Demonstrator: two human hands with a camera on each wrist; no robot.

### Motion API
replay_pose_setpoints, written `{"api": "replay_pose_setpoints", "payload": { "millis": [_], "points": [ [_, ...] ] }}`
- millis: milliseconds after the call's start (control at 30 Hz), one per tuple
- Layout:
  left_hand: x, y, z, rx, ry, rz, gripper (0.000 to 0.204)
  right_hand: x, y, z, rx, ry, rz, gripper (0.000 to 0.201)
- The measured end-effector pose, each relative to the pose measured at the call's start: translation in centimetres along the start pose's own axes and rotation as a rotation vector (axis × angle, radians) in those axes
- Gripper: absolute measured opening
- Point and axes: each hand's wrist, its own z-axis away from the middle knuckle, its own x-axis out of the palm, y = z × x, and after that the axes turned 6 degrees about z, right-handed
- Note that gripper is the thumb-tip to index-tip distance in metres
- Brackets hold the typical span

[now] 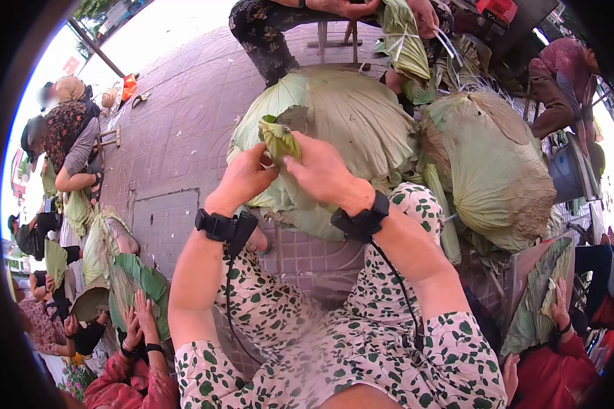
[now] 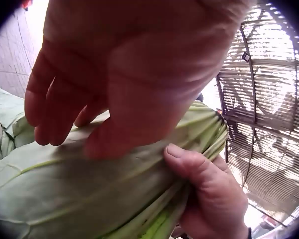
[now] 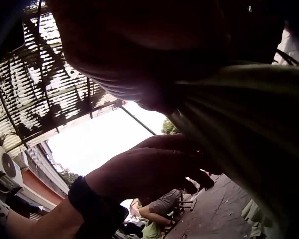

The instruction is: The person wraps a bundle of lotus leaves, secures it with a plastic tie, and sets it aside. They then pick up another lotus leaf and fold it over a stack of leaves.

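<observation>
Over the lap, in the head view, my right hand (image 1: 324, 170) grips a folded, gathered green lotus leaf (image 1: 278, 136). Its thumb (image 2: 182, 158) presses on the pleated end in the left wrist view. My left hand (image 1: 242, 180) is beside the bundle; its fingers (image 2: 55, 117) are loosely bent over the broad leaf surface (image 2: 84, 189), with the thumb right at it. In the dark right wrist view, the left hand (image 3: 149, 169) reaches in from below, fingers loose. Behind the hands spreads a large stack of lotus leaves (image 1: 351, 109).
Another big leaf pile (image 1: 498, 177) lies to the right on the paving (image 1: 164, 143). Across from me a seated person's hand (image 1: 426, 13) holds a leaf bundle (image 1: 402, 41). More people handle leaves at both sides. A slatted roof (image 2: 269, 99) is overhead.
</observation>
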Motion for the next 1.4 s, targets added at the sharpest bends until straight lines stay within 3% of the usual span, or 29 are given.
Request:
{"api": "replay_pose_setpoints", "payload": {
  "millis": [67, 267, 367, 1400],
  "points": [
    [0.1, -0.2, 0.1, 0.046, 0.051, -0.119, 0.030, 0.0, -0.3, 0.0, -0.005, -0.047, -0.006, 0.029],
    [0.3, -0.1, 1.0, 0.105, 0.046, -0.341, 0.032, -0.3, -1.2, 0.9, -0.047, -0.084, 0.069, 0.035],
    [0.1, 1.5, 1.7, 0.032, 0.003, -0.380, 0.033, -0.3, -1.2, 1.0, -0.062, -0.111, 0.076, 0.036],
    [0.5, 0.9, 1.3, 0.027, -0.042, -0.398, 0.031, -0.7, -0.8, 1.2, -0.069, -0.177, 0.144, 0.033]
  ]
}}
